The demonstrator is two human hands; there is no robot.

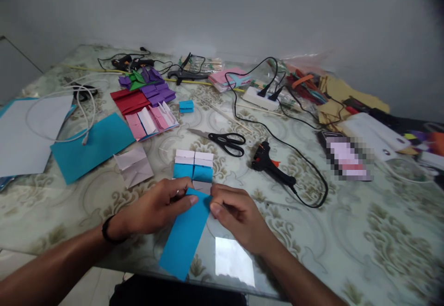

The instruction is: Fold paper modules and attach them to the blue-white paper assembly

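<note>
A long blue paper strip [187, 236] slants toward the table's front edge, its upper end between my two hands. My left hand [156, 206] pinches the strip's upper left side, thumb on top. At the upper right corner, my right hand [239, 215] grips the same strip between thumb and fingers. Just beyond my fingers lies a folded blue and white paper piece [193, 165], with a bit of greyish paper between it and the strip. A creased light grey paper [134, 167] rests left of it. Black scissors [225, 141] lie behind, blades pointing left.
A black glue gun [272, 165] with its cord sits to the right, near a phone [347, 155]. Blue sheets [93, 146] and a white cable are at left. Folded pink [152, 121], red and purple papers stand farther back. A white power strip [260, 97] is behind.
</note>
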